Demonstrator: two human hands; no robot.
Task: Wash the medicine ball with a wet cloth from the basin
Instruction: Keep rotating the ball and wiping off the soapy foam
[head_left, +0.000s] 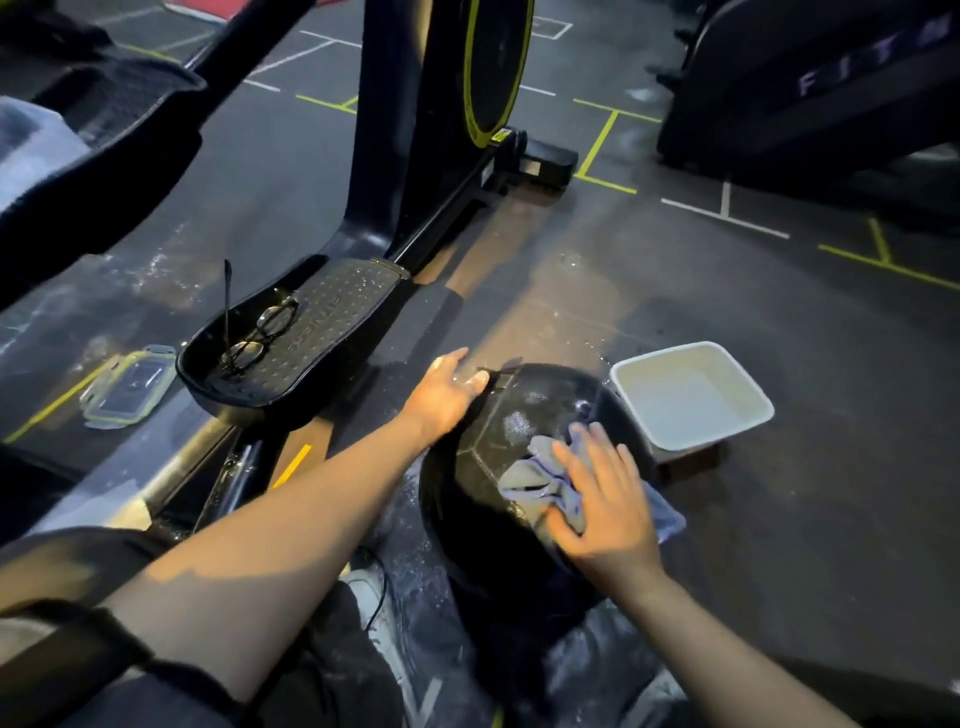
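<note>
A black medicine ball (498, 499) sits on the floor between my knees, wet and streaked with white residue. My left hand (447, 389) rests flat against its upper left side, fingers straight. With fingers spread, my right hand (602, 499) presses a blue-grey wet cloth (545, 480) onto the ball's top right. Part of the cloth hangs out from under my palm to the right. A white rectangular basin (748, 395) of cloudy water stands on the floor just right of the ball.
An exercise machine's black pedal (332, 312) at left holds a pair of glasses (260, 332). A clear container lid (130, 384) lies on the floor at far left. The machine's frame (395, 130) and flywheel rise behind. Another machine (810, 83) stands at the top right. The dark floor is wet around the ball.
</note>
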